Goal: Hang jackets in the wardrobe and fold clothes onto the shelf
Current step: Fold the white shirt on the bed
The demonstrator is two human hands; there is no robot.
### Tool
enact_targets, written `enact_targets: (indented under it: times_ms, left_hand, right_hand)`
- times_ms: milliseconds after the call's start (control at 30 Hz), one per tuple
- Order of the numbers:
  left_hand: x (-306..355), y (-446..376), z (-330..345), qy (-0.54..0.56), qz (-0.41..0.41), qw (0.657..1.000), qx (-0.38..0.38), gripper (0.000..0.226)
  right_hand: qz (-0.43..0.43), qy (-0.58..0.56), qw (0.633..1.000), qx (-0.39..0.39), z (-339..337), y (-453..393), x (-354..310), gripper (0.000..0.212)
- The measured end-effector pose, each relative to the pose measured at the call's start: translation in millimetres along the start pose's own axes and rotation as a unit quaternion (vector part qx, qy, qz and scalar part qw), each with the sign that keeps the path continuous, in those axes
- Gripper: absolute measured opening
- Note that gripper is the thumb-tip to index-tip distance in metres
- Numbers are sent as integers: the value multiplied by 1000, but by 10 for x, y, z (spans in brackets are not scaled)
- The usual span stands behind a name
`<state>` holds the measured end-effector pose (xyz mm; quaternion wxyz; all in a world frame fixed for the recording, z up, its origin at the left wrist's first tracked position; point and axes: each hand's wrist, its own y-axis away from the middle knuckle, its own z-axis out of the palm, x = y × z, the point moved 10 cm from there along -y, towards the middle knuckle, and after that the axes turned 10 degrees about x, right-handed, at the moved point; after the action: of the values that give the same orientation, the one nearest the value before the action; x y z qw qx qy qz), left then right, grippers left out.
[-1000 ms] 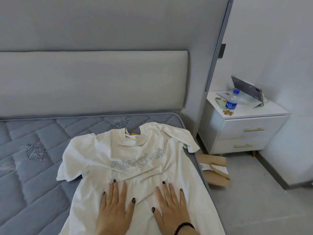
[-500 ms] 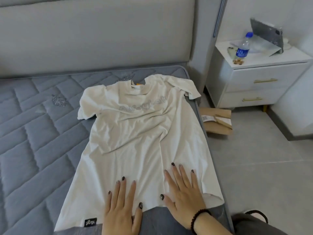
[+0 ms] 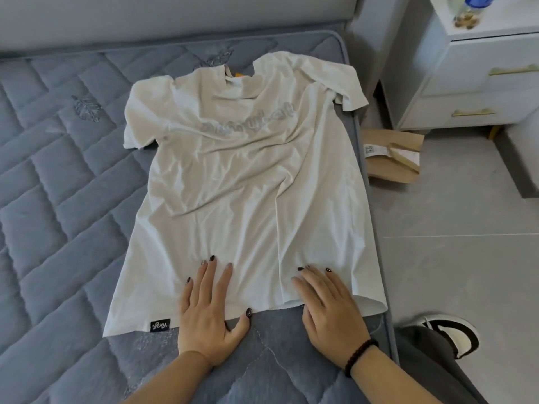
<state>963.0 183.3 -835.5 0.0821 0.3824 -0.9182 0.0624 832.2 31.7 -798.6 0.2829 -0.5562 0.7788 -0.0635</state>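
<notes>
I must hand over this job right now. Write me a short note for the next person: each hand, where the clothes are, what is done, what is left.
Left hand: open, fingers flat on the hem of the white T-shirt, palm on the mattress.
Right hand: open, flat on the hem near its right corner.
T-shirt: spread front up on the mattress, collar toward the headboard, right side along the bed edge, some wrinkles across the middle.
Done: shirt laid out, mostly flat.
Left: fold it and put it on the shelf. Wardrobe, shelf and jackets are not in view.
</notes>
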Motion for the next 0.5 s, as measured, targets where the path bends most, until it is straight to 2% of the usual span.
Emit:
enact_targets:
  times_ms: [133,200,267,367,400,500]
  left_hand:
    - [4,-3,-16,-1,19,999,27,92]
    - [28,17,-16,-9,30,999,36,85]
    - [57,20,-41,-11,30,998,48,75]
    - [115,56,-119,-22,28,999,34,66]
    - [155,78,-185,-35,47,998,28,64]
    - [279,111,-372,-105,182,978,-11,69]
  right_hand:
    - [27,15,995,91,-145,-68,53,33]
    - [37,34,994,99,-183,-115,73,31]
    - [44,53,992,104,-230,-123,48,38]
    - [93,39,988,114,-357,3,42,43]
    - [110,19,988,110,-400,89,30,44]
    - [98,8,992,80,-519,400,-109,52]
